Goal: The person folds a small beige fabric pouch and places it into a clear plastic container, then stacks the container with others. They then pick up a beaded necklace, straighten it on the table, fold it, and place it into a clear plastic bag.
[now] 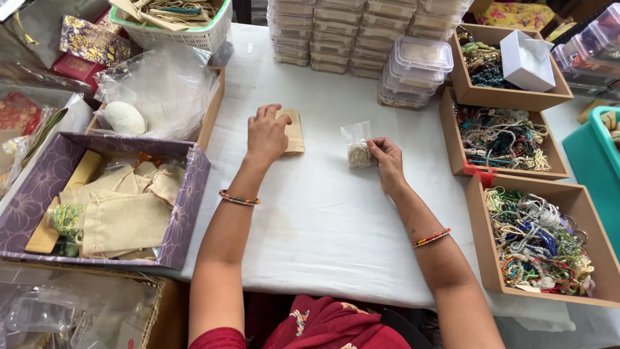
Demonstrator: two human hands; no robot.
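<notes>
Left hand (267, 132) flat, open on tan pouch (292, 131); right hand (385, 157) pinches clear bag (359, 147) by its edge — loose pinch, bag could slip or spill.

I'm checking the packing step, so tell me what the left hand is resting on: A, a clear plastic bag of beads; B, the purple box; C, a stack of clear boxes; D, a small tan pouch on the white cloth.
D: the left hand lies flat on the tan pouch, while the right hand holds the clear bag.
</notes>
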